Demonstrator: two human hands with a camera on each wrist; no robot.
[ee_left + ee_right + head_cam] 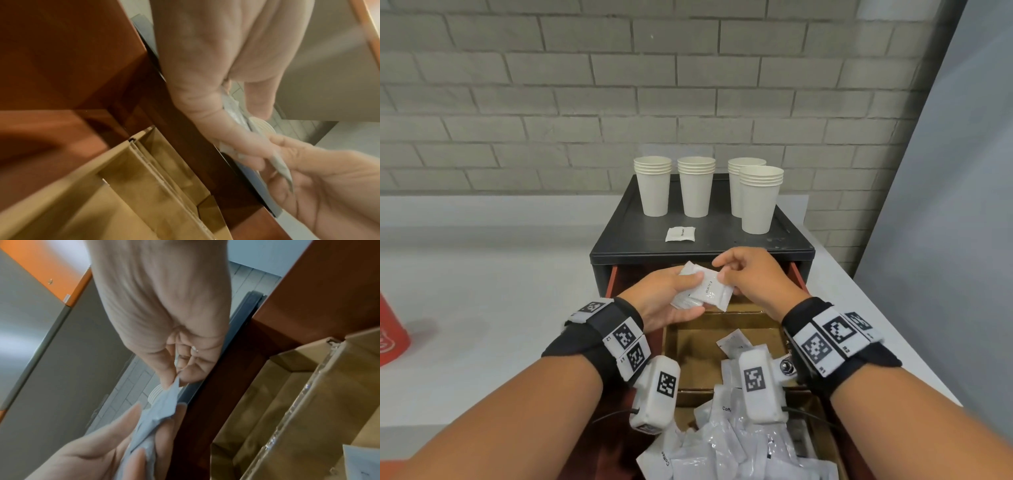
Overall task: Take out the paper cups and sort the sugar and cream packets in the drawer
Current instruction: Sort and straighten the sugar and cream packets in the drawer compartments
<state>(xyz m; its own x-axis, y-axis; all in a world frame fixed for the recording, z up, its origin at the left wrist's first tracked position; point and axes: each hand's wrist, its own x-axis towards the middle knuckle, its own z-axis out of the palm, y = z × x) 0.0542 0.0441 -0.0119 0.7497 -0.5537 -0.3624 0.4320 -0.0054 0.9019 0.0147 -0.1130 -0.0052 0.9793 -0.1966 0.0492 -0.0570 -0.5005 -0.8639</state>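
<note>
1. Loose white packets [726,448] heap in the open drawer's [774,322] nearest cardboard compartment.
2. Above the drawer, the left hand [664,299] grips a packet stack [703,291]; the right hand [753,274] pinches its top packet.
3. Farther back, four paper cup stacks [695,186] and one packet [680,234] sit on the black cabinet [722,233].

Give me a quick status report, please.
Left hand holds small white packets; right hand pinches top one. White paper cups out. Nothing blocking.

Readable stuff: "Coffe" on a white packet [726,404] in the drawer pile, and what looks like the same word on another packet [665,457] lower left. Wristband tags [825,346] say R1 and R2; the left band [625,346] maybe L1, L2, pretty tiny.
</note>
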